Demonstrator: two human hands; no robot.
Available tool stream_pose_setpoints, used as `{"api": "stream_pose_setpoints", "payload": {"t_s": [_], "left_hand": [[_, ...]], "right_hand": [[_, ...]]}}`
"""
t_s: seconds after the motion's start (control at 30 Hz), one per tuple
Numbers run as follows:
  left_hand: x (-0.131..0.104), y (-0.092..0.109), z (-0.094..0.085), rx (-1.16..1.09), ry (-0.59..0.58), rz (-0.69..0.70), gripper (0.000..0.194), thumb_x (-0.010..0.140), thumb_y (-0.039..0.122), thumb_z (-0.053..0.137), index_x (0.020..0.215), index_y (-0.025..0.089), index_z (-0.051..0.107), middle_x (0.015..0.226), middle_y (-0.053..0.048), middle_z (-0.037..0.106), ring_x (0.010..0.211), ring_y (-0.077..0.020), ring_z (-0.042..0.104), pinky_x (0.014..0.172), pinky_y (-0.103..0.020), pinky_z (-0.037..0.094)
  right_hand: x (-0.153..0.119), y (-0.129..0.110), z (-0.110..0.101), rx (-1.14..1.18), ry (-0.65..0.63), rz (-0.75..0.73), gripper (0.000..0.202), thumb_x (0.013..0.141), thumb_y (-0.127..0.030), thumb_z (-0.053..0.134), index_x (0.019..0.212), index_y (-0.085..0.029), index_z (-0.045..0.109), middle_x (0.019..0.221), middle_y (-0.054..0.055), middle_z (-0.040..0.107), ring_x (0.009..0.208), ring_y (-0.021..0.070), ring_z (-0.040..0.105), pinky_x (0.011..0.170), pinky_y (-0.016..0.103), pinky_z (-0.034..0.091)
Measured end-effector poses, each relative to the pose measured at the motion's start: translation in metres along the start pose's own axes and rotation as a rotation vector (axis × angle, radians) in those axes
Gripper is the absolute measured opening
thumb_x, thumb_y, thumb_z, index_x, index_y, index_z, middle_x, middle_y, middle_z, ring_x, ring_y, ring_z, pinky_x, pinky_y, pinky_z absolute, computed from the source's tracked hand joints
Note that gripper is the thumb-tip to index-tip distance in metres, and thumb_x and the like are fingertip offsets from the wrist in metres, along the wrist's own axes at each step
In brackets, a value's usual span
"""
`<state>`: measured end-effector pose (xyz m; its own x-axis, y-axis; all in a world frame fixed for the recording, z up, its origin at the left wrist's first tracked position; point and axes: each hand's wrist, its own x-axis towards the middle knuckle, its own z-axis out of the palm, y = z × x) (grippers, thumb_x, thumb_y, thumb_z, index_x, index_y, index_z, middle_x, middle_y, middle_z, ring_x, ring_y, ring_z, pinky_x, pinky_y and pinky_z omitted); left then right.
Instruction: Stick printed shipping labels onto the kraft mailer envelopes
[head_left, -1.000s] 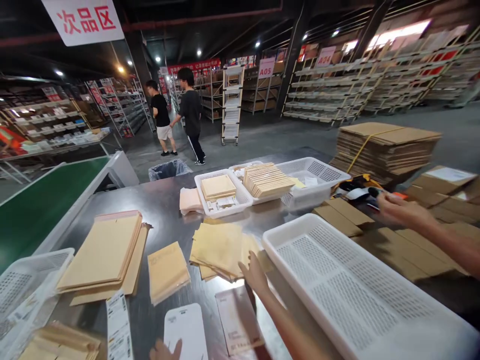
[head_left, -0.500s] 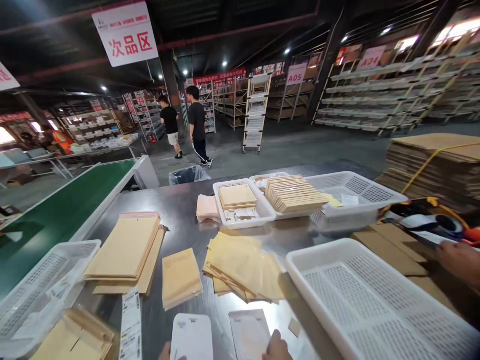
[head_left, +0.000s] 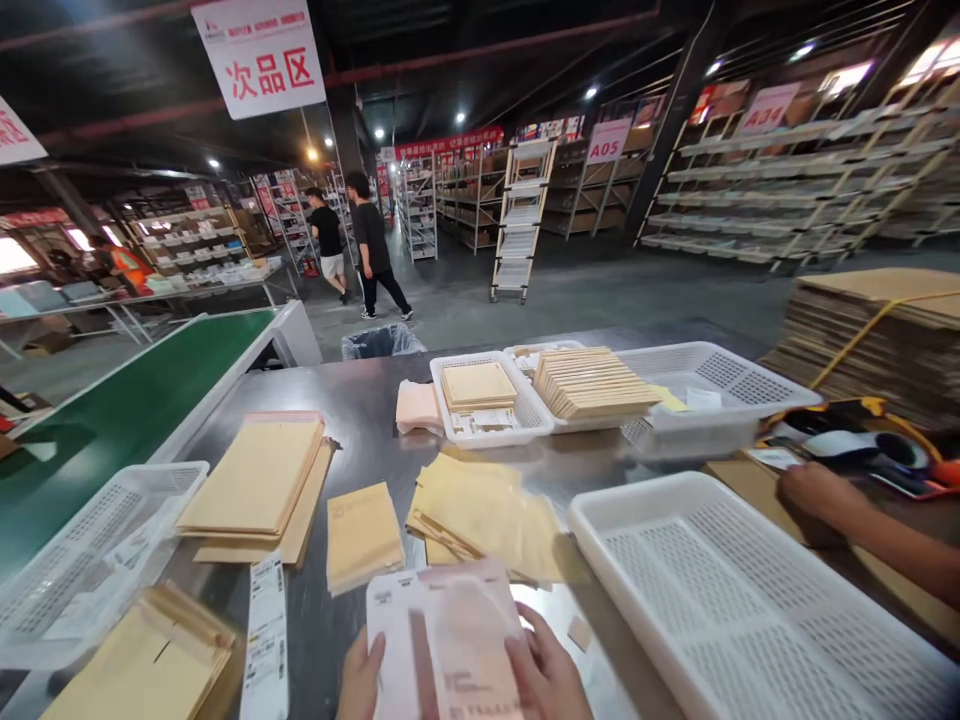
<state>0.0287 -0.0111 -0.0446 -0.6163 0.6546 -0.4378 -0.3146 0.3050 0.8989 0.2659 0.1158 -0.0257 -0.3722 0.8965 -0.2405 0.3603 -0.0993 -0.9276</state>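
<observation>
Low in the view, my left hand (head_left: 361, 678) grips a flat white packet (head_left: 390, 605) by its left edge. My right hand (head_left: 549, 668) is closed on the right edge of a pale pinkish packet (head_left: 474, 625) with faint print near its bottom. The two packets are held up side by side, the pinkish one seeming to lap over the white one. Just beyond them lie fanned yellow padded envelopes (head_left: 487, 495) and a smaller stack of yellow envelopes (head_left: 365, 535). A strip of printed labels (head_left: 267, 640) lies left of my left hand.
A large white perforated basket (head_left: 675, 560) stands at right, a smaller one (head_left: 105, 510) at left. Large envelopes (head_left: 251, 475) are stacked nearby. Baskets with packed envelopes (head_left: 589, 385) stand behind. Another person's hand (head_left: 814, 492) touches cardboard at far right. A green conveyor (head_left: 165, 375) runs left.
Both packets have come up off the table and together, each in one of my hands. The other person's hand has moved left over the cardboard. Two people walking behind have moved left.
</observation>
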Motion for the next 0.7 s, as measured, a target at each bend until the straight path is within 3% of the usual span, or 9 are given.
{"api": "stream_pose_setpoints", "payload": {"t_s": [0.1,0.2,0.37,0.57,0.63,0.7], "left_hand": [[-0.026,0.022,0.042,-0.305,-0.09,-0.11,0.059,0.054,0.061,0.078,0.089,0.015,0.068,0.091,-0.014,0.076,0.095,-0.0334,0.07,0.088,-0.042,0.054],[-0.041,0.033,0.062,-0.339,-0.088,-0.144,0.058,0.058,0.063,0.076,0.086,0.013,0.066,0.081,-0.013,0.075,0.081,-0.0324,0.071,0.075,-0.042,0.056],[-0.045,0.03,0.062,-0.291,-0.067,-0.188,0.064,0.06,0.07,0.07,0.09,0.013,0.065,0.079,-0.013,0.075,0.084,-0.0307,0.071,0.073,-0.039,0.057],[-0.045,0.025,0.058,-0.078,-0.108,-0.136,0.063,0.053,0.06,0.08,0.091,0.012,0.064,0.078,-0.01,0.075,0.079,-0.0297,0.071,0.068,-0.036,0.057],[-0.044,0.022,0.056,-0.075,-0.089,-0.154,0.064,0.051,0.06,0.081,0.092,0.013,0.064,0.077,-0.009,0.075,0.079,-0.0299,0.071,0.068,-0.036,0.057],[-0.042,0.017,0.052,-0.105,-0.078,-0.188,0.066,0.05,0.06,0.082,0.093,0.013,0.063,0.077,-0.009,0.075,0.082,-0.0301,0.071,0.07,-0.037,0.057]], "right_hand": [[-0.004,-0.02,0.015,-0.054,-0.007,-0.01,0.029,0.07,-0.047,0.048,0.079,-0.021,0.058,0.072,0.004,0.064,0.072,0.025,0.061,0.066,0.034,0.047],[-0.009,-0.028,0.023,-0.263,0.069,0.019,0.02,0.07,-0.039,0.047,0.062,-0.021,0.05,0.064,0.001,0.056,0.063,0.018,0.052,0.06,0.029,0.038],[-0.018,-0.033,0.021,-0.485,0.035,0.105,0.019,0.076,-0.031,0.053,0.061,-0.021,0.049,0.063,-0.002,0.055,0.061,0.0142,0.048,0.056,0.025,0.027],[-0.022,-0.028,0.025,-0.538,0.026,0.038,0.01,0.077,-0.026,0.057,0.069,-0.02,0.055,0.072,0.0,0.061,0.068,0.0149,0.052,0.06,0.025,0.031],[-0.017,-0.021,0.024,-0.513,0.046,0.034,0.008,0.077,-0.028,0.059,0.081,-0.021,0.059,0.075,-0.001,0.062,0.068,0.015,0.055,0.062,0.025,0.034],[-0.005,-0.01,0.015,-0.532,0.12,0.073,0.018,0.082,-0.03,0.056,0.097,-0.022,0.06,0.085,-0.001,0.065,0.072,0.0153,0.059,0.066,0.025,0.039]]}}
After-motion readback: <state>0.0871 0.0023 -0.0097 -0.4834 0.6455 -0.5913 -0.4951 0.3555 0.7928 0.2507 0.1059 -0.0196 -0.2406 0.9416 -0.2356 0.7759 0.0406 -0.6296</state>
